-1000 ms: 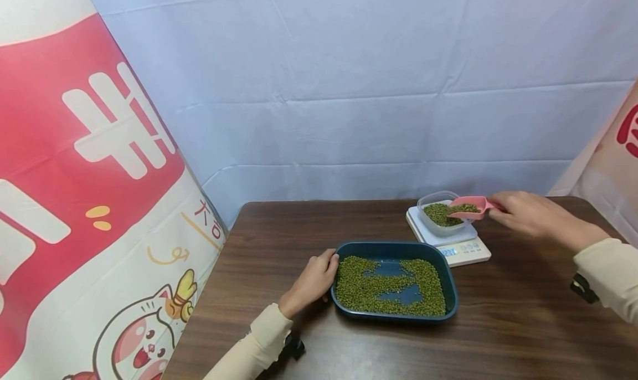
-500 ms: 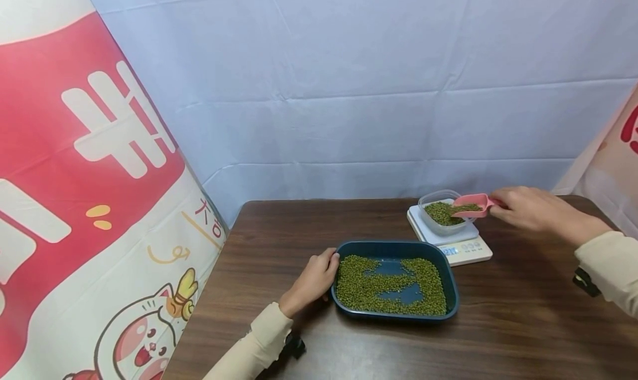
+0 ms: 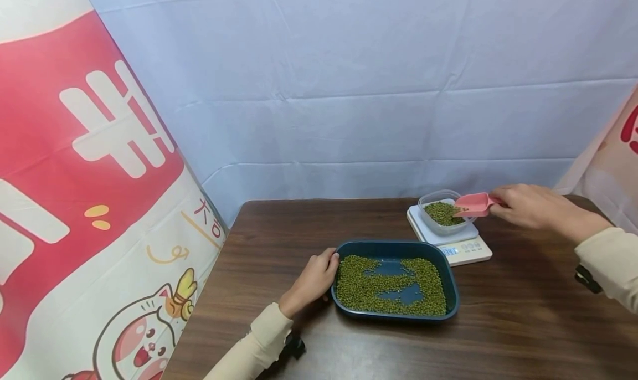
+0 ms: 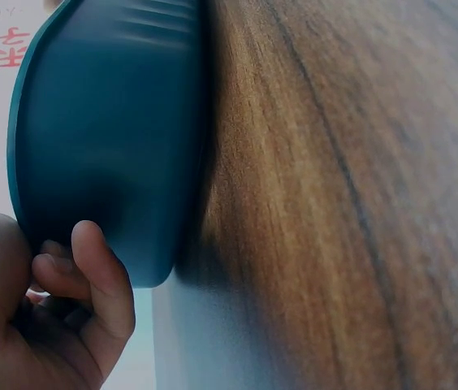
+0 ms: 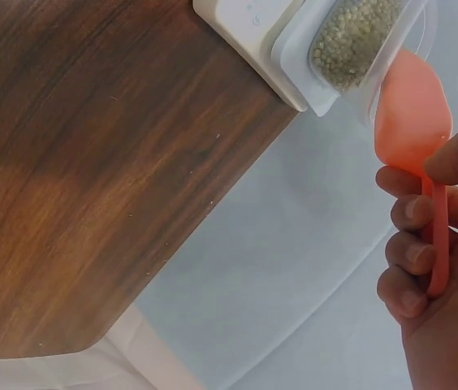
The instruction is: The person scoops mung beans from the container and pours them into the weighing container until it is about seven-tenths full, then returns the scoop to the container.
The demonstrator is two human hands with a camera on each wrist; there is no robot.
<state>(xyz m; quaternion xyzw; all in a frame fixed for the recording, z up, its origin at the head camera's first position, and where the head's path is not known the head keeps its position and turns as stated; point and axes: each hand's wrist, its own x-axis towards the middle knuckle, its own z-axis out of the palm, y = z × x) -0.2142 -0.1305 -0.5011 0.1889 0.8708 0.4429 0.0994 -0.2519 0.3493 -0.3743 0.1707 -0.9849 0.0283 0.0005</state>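
Note:
My right hand (image 3: 525, 205) grips the handle of a pink scoop (image 3: 476, 204), fingers wrapped round it in the right wrist view. The scoop tilts over the rim of a clear plastic container (image 3: 438, 228) partly filled with green mung beans (image 3: 441, 212). Only a few beans show at its lip. The container stands on a white kitchen scale (image 3: 471, 250) with a lit display. My left hand (image 3: 313, 277) holds the left rim of a dark blue tray (image 3: 384, 250), with curled fingers (image 4: 107, 280) against its outer wall. Mung beans cover much of the tray's floor, with bare blue patches between.
Everything stands on a dark wood-grain table (image 3: 279, 219). A pale cloth backdrop (image 3: 349, 131) hangs behind its far edge, and a printed red and white banner (image 3: 99, 203) hangs at the left. The scale sits near the far edge, just behind the tray.
The scoop has tipped further and risen slightly, and most of its beans have run into the container. The scale's reading has changed. My left hand and the tray have stayed put.

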